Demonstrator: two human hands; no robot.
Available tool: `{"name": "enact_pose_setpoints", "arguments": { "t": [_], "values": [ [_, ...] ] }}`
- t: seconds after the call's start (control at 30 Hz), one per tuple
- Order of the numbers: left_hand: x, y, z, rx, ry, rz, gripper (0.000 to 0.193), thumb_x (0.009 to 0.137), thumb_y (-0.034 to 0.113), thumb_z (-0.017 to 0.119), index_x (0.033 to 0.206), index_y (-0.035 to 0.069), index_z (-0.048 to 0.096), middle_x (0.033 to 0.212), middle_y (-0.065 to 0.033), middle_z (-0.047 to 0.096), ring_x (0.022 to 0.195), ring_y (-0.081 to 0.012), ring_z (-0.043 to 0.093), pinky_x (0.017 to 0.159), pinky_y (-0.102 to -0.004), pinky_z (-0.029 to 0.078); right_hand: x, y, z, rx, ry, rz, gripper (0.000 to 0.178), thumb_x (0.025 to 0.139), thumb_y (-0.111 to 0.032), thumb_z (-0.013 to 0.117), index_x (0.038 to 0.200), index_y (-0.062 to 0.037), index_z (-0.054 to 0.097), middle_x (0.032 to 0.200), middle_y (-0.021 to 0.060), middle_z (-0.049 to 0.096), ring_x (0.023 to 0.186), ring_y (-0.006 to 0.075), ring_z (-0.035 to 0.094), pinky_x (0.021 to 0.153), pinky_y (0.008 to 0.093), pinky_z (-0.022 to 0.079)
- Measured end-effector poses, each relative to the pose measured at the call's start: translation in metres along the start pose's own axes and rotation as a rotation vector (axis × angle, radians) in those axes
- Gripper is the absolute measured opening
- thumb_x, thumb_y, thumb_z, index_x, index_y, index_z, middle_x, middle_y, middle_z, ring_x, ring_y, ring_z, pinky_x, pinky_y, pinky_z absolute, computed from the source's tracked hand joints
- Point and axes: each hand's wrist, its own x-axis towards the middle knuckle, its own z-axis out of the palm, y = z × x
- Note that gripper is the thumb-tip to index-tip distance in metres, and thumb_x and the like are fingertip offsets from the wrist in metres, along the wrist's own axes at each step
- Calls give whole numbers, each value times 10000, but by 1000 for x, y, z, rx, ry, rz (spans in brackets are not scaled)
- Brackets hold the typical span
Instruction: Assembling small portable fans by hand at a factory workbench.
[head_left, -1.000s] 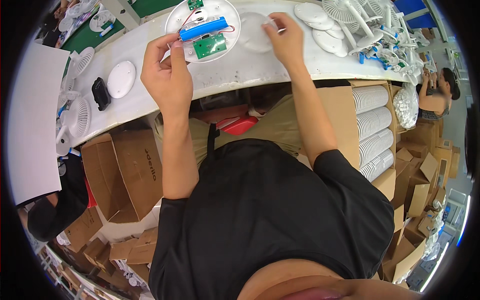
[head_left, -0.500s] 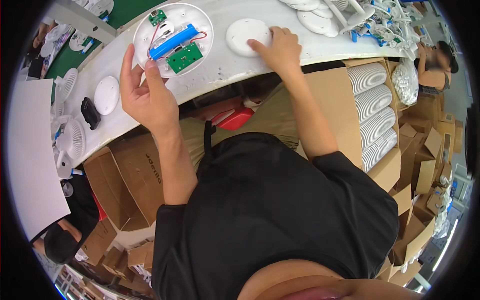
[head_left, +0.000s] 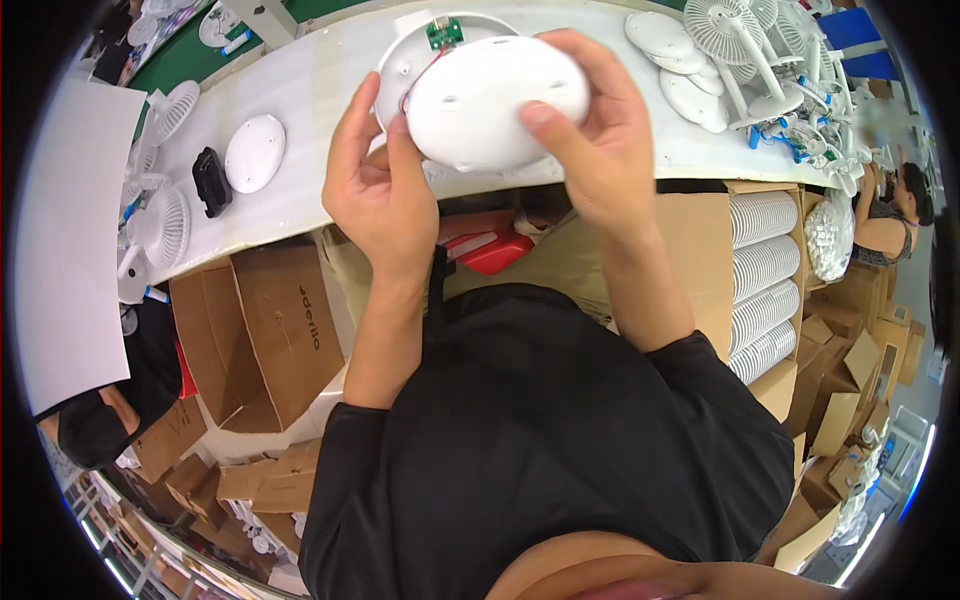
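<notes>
My right hand (head_left: 612, 140) grips a white round cover (head_left: 480, 105) by its right side, thumb on its face. The cover is over a white round housing (head_left: 396, 62) and hides most of it; whether the two touch I cannot tell. A small green circuit board (head_left: 444, 33) and a bit of red wire show past the cover's upper left edge. My left hand (head_left: 385, 200) holds the housing's lower left edge between thumb and fingers. Left of it on the table lie another white disc (head_left: 255, 153) and a black plastic part (head_left: 211, 183).
White fans (head_left: 160, 225) stand at the table's left end. White discs (head_left: 692, 95) and fan assemblies (head_left: 740, 40) with blue parts crowd its right. Below are an open cardboard box (head_left: 265, 340) and a box of ribbed white stacks (head_left: 765, 260). Another person (head_left: 890, 215) is at far right.
My right hand has picked the white cover up off the table and brought it left over the housing. The housing's blue cylinder and larger green board are now hidden. The view has shifted.
</notes>
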Motion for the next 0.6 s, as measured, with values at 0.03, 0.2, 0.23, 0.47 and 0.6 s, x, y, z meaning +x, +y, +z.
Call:
{"name": "enact_pose_setpoints", "arguments": {
  "t": [0.03,0.2,0.23,0.47,0.6],
  "values": [
    [-3,-4,0,5,9,8,387,907,-41,556,1294,-39,549,1069,-161,634,902,-193,639,748,-245,569,1,4,5,-51,6,-23,453,832,-14,642,1273,-25,538,1198,143,590,1046,250,583,893,329,505],
    [-15,-1,-3,42,-4,-17,377,919,-24,540,1295,-51,543,1120,-170,623,991,-214,628,771,-266,572,1,0,7,7,5,117,430,838,-41,655,1257,-30,562,1211,120,578,1061,237,565,937,328,474],
    [-18,-1,-4,53,-14,-31,375,924,-17,536,1297,-53,542,1133,-172,620,1012,-219,625,775,-271,572,1,-2,7,43,5,175,427,840,-46,657,1256,-32,563,1214,118,575,1059,238,565,940,328,471],
    [-36,19,-15,-159,-75,-94,455,988,144,509,1399,-38,439,1208,-208,601,1002,-241,642,759,-261,547,-11,-24,14,-58,-3,140,426,847,-49,650,1264,-41,564,1215,123,564,1045,240,563,922,316,471],
    [-44,38,-21,63,-126,-61,476,967,143,507,1386,-70,436,1251,-229,590,1038,-247,631,772,-265,551,-22,-37,18,-148,8,123,428,848,-43,646,1268,-43,564,1197,121,562,1028,231,563,903,305,470]
  ]
}}
